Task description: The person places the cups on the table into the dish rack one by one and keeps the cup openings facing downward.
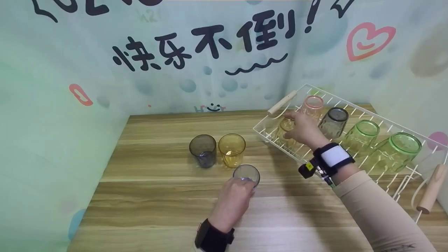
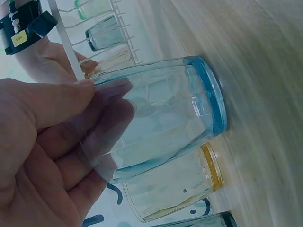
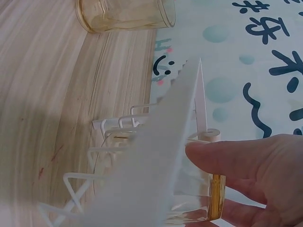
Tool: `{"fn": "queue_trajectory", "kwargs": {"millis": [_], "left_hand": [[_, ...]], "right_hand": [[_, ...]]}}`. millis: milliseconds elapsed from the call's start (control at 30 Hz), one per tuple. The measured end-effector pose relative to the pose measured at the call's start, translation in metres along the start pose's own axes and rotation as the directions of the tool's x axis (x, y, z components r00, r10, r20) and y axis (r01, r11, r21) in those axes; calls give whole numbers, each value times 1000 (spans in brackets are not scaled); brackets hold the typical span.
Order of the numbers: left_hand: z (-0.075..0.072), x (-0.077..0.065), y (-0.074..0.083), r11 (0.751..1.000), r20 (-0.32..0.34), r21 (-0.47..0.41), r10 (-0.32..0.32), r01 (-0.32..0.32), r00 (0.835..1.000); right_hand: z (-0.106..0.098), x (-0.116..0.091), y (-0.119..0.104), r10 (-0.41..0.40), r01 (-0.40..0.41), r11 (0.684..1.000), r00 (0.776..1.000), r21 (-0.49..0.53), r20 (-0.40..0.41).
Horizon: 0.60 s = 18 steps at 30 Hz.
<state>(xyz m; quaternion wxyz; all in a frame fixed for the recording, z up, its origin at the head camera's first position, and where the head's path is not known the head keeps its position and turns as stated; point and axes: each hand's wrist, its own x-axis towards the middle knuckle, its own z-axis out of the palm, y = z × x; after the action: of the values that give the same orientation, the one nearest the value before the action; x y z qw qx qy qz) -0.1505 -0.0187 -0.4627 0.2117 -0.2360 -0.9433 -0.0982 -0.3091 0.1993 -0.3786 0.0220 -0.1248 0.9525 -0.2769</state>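
Note:
My left hand (image 1: pixel 231 201) holds a pale blue drinking glass (image 2: pixel 165 113) at its rim, thumb on one side and fingers on the other. The glass is upright, its thick base close to the wooden table. Just behind it stand an amber glass (image 1: pixel 232 151) and a dark grey glass (image 1: pixel 203 151), both upright. Over the left end of a white wire rack (image 1: pixel 276 145), my right hand (image 1: pixel 305 128) grips an upside-down amber glass (image 3: pixel 217 197), thumb and fingers about its base. The rack's side hides part of this glass in the right wrist view.
Upside down in the rack are a pink glass (image 1: pixel 312 106), a dark grey glass (image 1: pixel 333 122), a green glass (image 1: pixel 361 136) and a larger green glass (image 1: pixel 397 152). Wooden handles (image 1: pixel 282 102) top the rack's ends. A printed curtain (image 1: pixel 168 84) hangs behind the table.

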Motion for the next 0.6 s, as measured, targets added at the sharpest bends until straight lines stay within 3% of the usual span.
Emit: {"fn": "queue_trajectory", "kwargs": {"millis": [367,600], "left_hand": [[2,0,-1,1000,-24,-11,3,-3,1000],[4,0,-2,1000,-73,16,18,-17,997]], "right_hand": [[1,1,-1,27,-27,1000,998,2,58],[-2,-1,-2,42,-41,999,995,-13,88]]}}
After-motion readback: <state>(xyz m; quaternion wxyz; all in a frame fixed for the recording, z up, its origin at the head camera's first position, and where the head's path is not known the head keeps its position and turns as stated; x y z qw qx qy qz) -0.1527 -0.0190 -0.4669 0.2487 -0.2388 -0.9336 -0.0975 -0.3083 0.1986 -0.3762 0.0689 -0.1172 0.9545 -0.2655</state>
